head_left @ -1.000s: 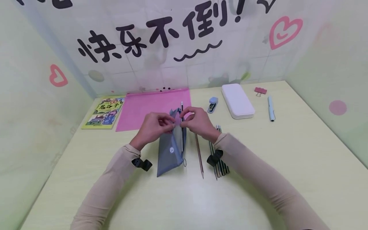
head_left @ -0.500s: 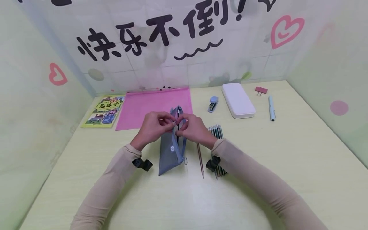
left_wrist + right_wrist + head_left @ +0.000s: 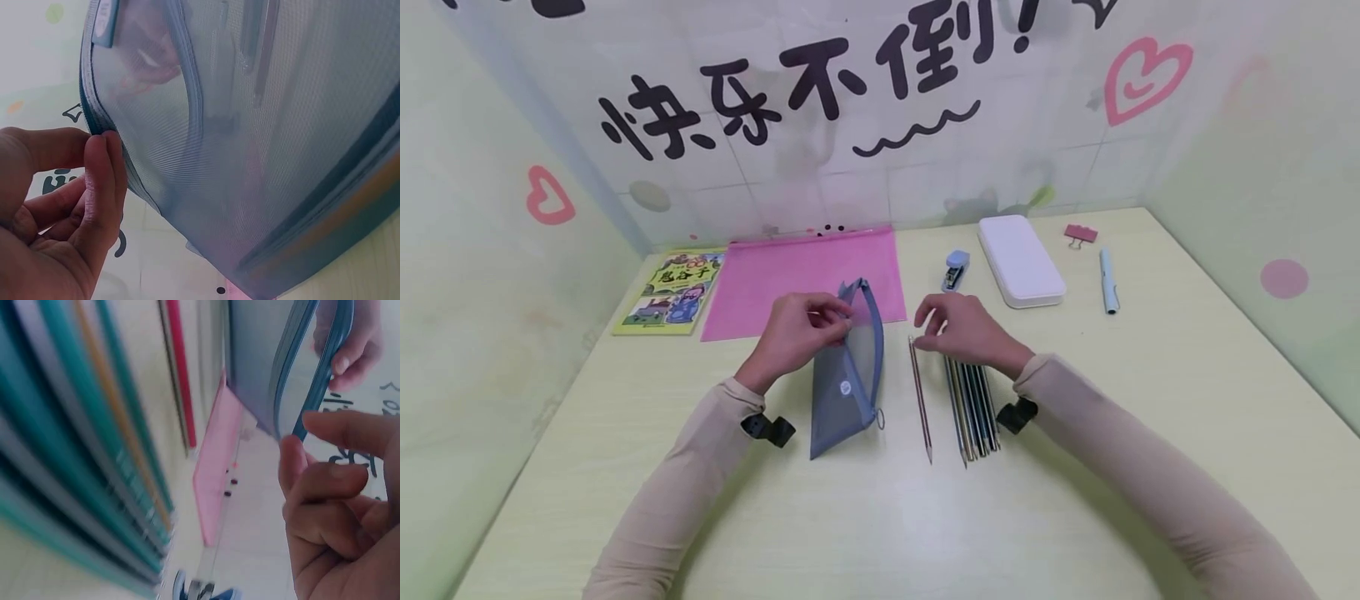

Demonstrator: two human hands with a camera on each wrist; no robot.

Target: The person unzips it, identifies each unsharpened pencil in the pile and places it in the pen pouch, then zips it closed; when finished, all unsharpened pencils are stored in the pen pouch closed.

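Observation:
My left hand (image 3: 803,332) pinches the edge of a grey-blue mesh pencil case (image 3: 835,408), whose zipped mouth gapes toward the right. In the left wrist view, thumb and fingers grip the zipper edge, and long thin shapes show dimly through the mesh (image 3: 250,156). To the right of the case, my right hand (image 3: 970,332) hovers with loosely bent fingers and nothing between them. Just below its fingertips lies a single dark red pencil (image 3: 921,404), point toward me. Under and beside that hand, several dark green pencils (image 3: 973,408) lie side by side in a bundle.
Behind the case lies a pink zip folder (image 3: 797,283), with a yellow booklet (image 3: 670,292) to its left. A blue stapler (image 3: 955,271), white box (image 3: 1021,262), red binder clip (image 3: 1080,235) and light blue pen (image 3: 1108,282) sit at the back right.
My right hand has put a dark pencil into the case, let go of it, and moved right over the loose pencils. The left hand keeps its grip on the case edge.

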